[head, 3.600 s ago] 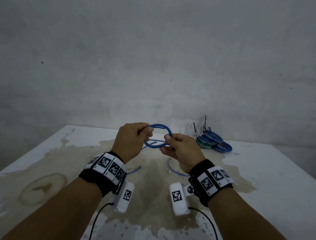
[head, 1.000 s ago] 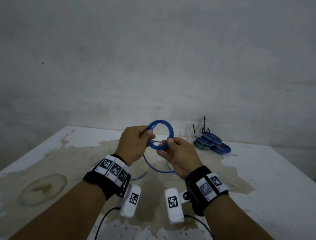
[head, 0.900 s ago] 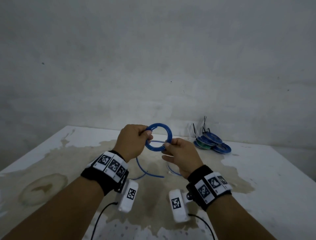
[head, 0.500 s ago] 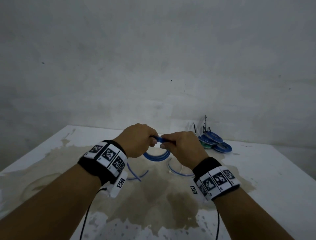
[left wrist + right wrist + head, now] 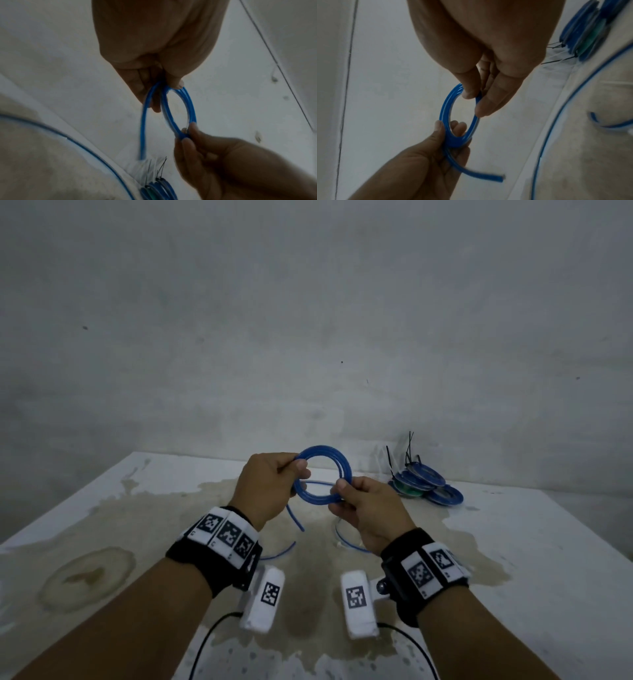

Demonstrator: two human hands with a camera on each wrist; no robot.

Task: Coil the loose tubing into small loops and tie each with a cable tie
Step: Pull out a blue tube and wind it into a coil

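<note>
Change: hands, knuckles-up over the coil half a second ago, now hold it upright again.
Left hand: pinches coil at 10 o'clock.
Right hand: pinches it at 4 o'clock.
Tied coils: table, 2 o'clock.

Looks like a bare workroom or utility space, not a home: plain grey plaster wall w/ scuffs, white tabletop w/ big brown stains, tied tubing coils piled by the wall.
</note>
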